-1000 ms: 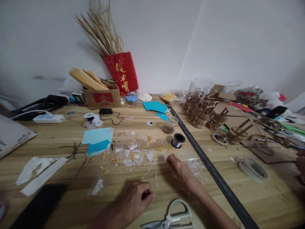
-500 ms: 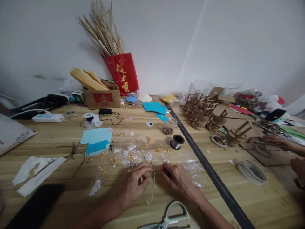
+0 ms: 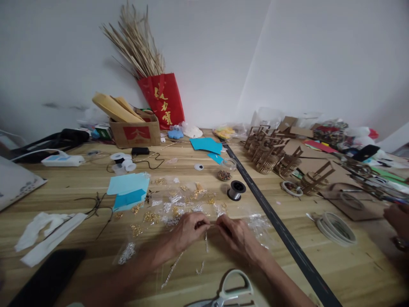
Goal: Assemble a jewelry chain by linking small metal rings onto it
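Note:
My left hand (image 3: 191, 230) is closed in a pinch at the middle of the table, its fingertips at the top of a thin silver chain (image 3: 206, 243). My right hand (image 3: 238, 234) is pinched just across from it. A fine strand seems to bridge the fingertips; what my right fingers grip is too small to make out. Under my left forearm lies a longer silver chain (image 3: 172, 270), and a short curled piece of chain (image 3: 200, 267) rests between my arms. Small bags of gold and silver findings (image 3: 174, 209) spread just beyond my hands. Scissors (image 3: 234, 288) lie nearest me.
A wire spool (image 3: 236, 190) and a jar of beads (image 3: 225, 175) stand beyond my right hand. Blue cards (image 3: 129, 192) lie left. Small wooden baskets (image 3: 268, 153) and tape rolls (image 3: 337, 228) sit right of the dark strip (image 3: 271, 213). Another person's hand (image 3: 398, 219) is at the right edge.
My left hand has moved up and right, closer to my right hand. The longer chain now shows below my left forearm. The other person's hand has drawn back to the right.

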The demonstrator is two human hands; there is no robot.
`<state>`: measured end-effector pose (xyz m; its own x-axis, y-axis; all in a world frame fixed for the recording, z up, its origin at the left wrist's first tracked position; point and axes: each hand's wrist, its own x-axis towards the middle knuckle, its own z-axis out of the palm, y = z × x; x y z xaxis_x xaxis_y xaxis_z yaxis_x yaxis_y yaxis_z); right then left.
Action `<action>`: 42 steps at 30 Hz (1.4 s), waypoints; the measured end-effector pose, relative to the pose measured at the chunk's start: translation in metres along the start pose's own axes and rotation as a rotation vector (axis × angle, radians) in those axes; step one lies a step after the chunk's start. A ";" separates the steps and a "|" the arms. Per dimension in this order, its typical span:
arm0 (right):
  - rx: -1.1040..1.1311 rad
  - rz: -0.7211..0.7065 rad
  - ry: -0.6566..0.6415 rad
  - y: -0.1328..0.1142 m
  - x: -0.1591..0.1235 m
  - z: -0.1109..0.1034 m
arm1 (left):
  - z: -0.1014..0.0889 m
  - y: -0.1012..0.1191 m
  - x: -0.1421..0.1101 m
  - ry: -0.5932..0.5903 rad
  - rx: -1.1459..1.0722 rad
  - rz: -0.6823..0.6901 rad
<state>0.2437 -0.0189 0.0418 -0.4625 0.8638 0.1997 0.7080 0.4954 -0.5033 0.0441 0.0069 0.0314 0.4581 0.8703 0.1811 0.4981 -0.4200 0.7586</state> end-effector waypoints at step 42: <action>1.263 -0.022 0.393 0.042 -0.016 -0.060 | 0.007 -0.030 0.043 0.049 -0.293 -0.058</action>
<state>0.3130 -0.0062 0.0676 -0.1314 0.9317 0.3386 -0.3777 0.2688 -0.8861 0.0537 0.0548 0.0122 0.3958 0.9049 0.1566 0.2858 -0.2835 0.9154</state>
